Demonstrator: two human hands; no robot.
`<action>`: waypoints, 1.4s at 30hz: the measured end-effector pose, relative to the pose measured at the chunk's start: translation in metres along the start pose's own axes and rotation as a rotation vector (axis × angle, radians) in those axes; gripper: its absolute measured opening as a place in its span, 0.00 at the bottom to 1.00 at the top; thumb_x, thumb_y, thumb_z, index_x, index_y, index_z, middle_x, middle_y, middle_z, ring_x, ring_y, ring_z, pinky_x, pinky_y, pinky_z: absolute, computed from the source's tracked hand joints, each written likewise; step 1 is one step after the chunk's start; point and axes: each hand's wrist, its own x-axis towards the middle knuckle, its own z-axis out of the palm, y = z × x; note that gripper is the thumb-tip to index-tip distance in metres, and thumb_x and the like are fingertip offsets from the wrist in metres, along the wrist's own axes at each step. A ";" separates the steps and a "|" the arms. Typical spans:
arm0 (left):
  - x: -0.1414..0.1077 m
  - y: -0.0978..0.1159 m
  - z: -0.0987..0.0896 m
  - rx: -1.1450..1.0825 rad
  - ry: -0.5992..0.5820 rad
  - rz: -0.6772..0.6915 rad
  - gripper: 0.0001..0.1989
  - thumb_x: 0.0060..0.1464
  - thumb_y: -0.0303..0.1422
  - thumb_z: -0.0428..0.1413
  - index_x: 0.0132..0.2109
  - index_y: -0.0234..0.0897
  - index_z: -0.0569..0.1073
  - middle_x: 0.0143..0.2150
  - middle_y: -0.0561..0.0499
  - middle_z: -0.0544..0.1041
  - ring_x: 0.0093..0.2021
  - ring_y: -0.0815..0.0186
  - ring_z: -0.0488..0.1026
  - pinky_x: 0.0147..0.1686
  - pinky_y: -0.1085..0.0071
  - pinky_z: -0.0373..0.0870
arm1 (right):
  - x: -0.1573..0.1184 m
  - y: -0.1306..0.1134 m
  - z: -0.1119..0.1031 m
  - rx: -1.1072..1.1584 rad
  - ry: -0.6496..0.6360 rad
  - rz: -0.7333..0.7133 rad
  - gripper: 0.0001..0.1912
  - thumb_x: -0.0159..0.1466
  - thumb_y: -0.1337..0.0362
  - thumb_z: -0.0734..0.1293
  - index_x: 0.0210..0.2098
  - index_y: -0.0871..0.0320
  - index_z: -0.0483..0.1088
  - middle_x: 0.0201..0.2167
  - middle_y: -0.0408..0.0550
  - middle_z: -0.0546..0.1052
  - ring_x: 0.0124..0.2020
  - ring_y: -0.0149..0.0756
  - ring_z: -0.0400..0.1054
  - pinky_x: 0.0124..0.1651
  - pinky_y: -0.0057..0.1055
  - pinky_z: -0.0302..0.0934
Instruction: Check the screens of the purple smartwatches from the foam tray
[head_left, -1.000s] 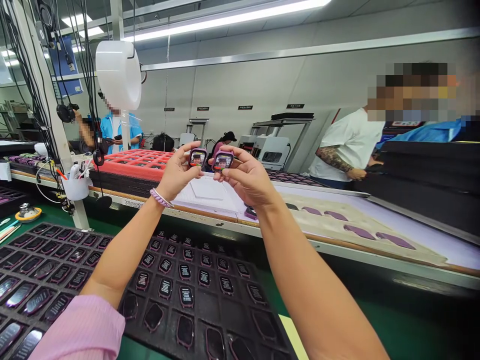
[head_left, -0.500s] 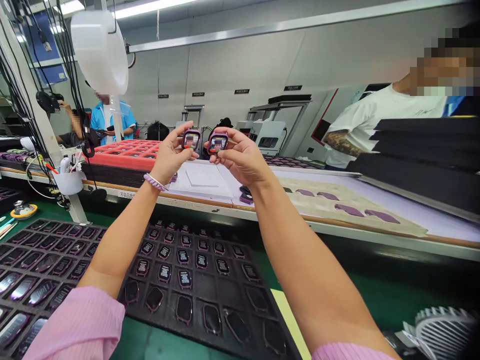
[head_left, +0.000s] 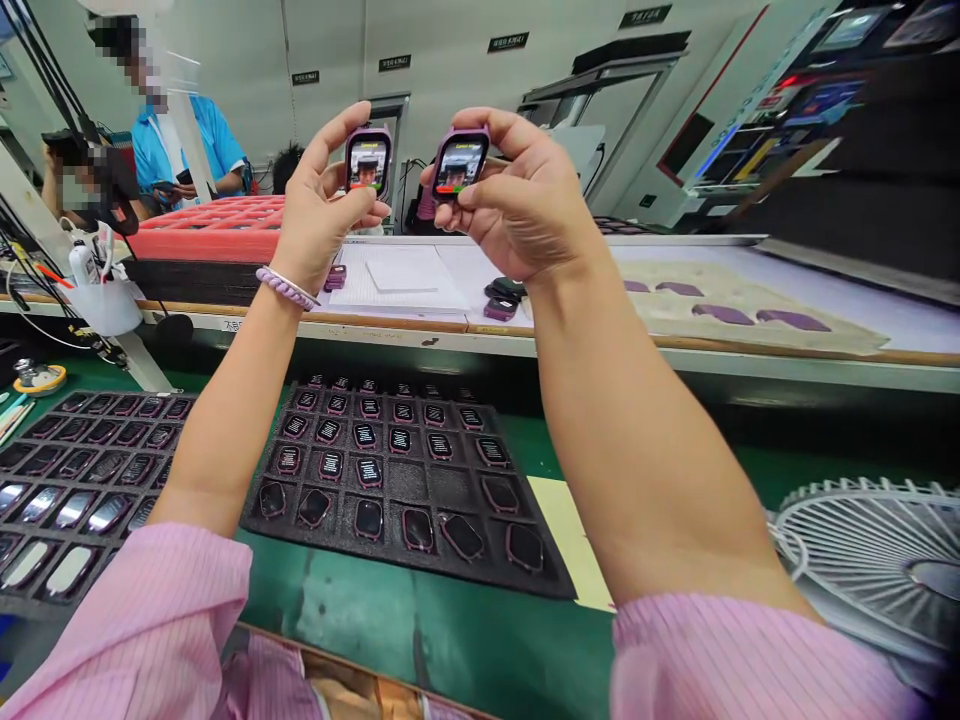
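My left hand [head_left: 324, 195] pinches a purple-framed smartwatch [head_left: 368, 162] by its sides, its lit screen facing me. Beside it, a short gap away, my right hand [head_left: 525, 190] grips a second purple smartwatch [head_left: 460, 165], slightly tilted. Both screens show a camera-like picture with a red and green strip at the bottom. Below the hands, a black foam tray [head_left: 450, 485] lies on the green bench with rows of watches, some with white text on their screens, others dark. Two of its middle compartments hold no watch. Another tray of watches [head_left: 97, 465] lies to the left.
A shelf edge [head_left: 427, 328] crosses behind the tray, carrying a red tray [head_left: 217, 225], papers [head_left: 397, 275] and dark and purple watches [head_left: 502, 297]. A white fan [head_left: 877, 560] stands at right, a pen cup [head_left: 105, 300] at left. A person in blue [head_left: 217, 145] is in the background.
The view has shifted, and both held watches now appear higher, larger and a little farther apart. The person in white at the right is out of view. Both hands keep their hold.
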 end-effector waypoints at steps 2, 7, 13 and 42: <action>0.001 -0.002 -0.001 -0.078 0.025 0.003 0.32 0.48 0.22 0.54 0.60 0.48 0.65 0.43 0.55 0.74 0.36 0.67 0.77 0.41 0.69 0.78 | 0.003 0.005 -0.004 0.067 -0.056 -0.050 0.23 0.59 0.75 0.71 0.51 0.55 0.64 0.35 0.39 0.78 0.27 0.27 0.71 0.34 0.27 0.66; -0.001 -0.001 -0.002 -0.167 0.043 0.004 0.31 0.46 0.21 0.58 0.56 0.48 0.68 0.39 0.54 0.75 0.33 0.67 0.77 0.38 0.68 0.78 | 0.009 0.013 -0.012 0.102 -0.145 -0.103 0.28 0.52 0.70 0.74 0.50 0.53 0.65 0.37 0.40 0.78 0.28 0.29 0.70 0.36 0.30 0.68; -0.003 -0.003 -0.005 -0.141 0.043 0.040 0.30 0.49 0.25 0.62 0.59 0.44 0.67 0.41 0.50 0.75 0.34 0.66 0.77 0.38 0.67 0.77 | 0.005 0.012 -0.009 0.023 -0.088 -0.077 0.28 0.58 0.68 0.76 0.54 0.54 0.65 0.41 0.44 0.77 0.31 0.29 0.71 0.37 0.30 0.68; -0.101 -0.018 0.010 -0.294 -0.019 -0.174 0.27 0.49 0.37 0.66 0.54 0.38 0.69 0.43 0.49 0.76 0.29 0.70 0.78 0.32 0.75 0.79 | -0.087 0.055 0.026 0.264 -0.077 0.111 0.25 0.56 0.59 0.76 0.51 0.53 0.69 0.42 0.47 0.79 0.28 0.35 0.73 0.33 0.33 0.69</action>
